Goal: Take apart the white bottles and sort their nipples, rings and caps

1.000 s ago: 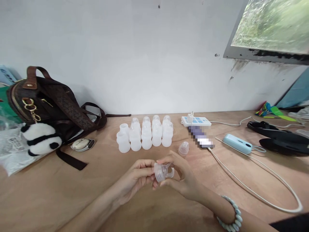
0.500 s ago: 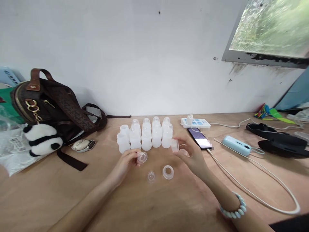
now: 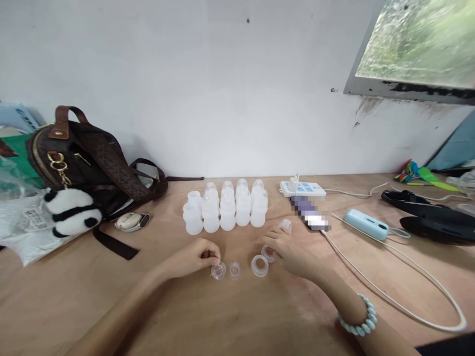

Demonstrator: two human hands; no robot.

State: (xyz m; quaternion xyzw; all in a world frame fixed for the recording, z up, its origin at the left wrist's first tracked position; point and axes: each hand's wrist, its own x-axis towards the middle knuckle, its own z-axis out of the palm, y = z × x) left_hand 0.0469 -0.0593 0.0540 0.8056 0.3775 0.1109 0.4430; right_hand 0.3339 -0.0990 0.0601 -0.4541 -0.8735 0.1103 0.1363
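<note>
My left hand (image 3: 198, 258) is closed, its fingertips pinching the edge of a clear bottle nipple (image 3: 218, 271) low at the tabletop. Just right of it lies a second clear nipple (image 3: 234, 270). My right hand (image 3: 287, 248) is bent over a translucent collar ring (image 3: 267, 253), with its fingers closed about the ring's far side. Another ring (image 3: 259, 266) lies flat beside that one. Behind the right hand's knuckles a clear domed cap (image 3: 285, 226) shows, partly hidden. White baby bottles (image 3: 227, 217) stand in rows beyond both hands; the leftmost ones (image 3: 193, 219) have bare, uncapped necks.
A dark backpack (image 3: 92, 163) with a panda plush (image 3: 74, 212) and a computer mouse (image 3: 132, 222) are on the left. To the right are a power strip (image 3: 311, 189), a phone (image 3: 309, 212), a blue power bank (image 3: 365, 224), a white cable (image 3: 419, 272) and a black headset-like object (image 3: 434, 217).
My left hand has lowered the nipple to the table beside the other one. My right hand has come down and nearer with the ring; the domed cap now shows behind its knuckles.
</note>
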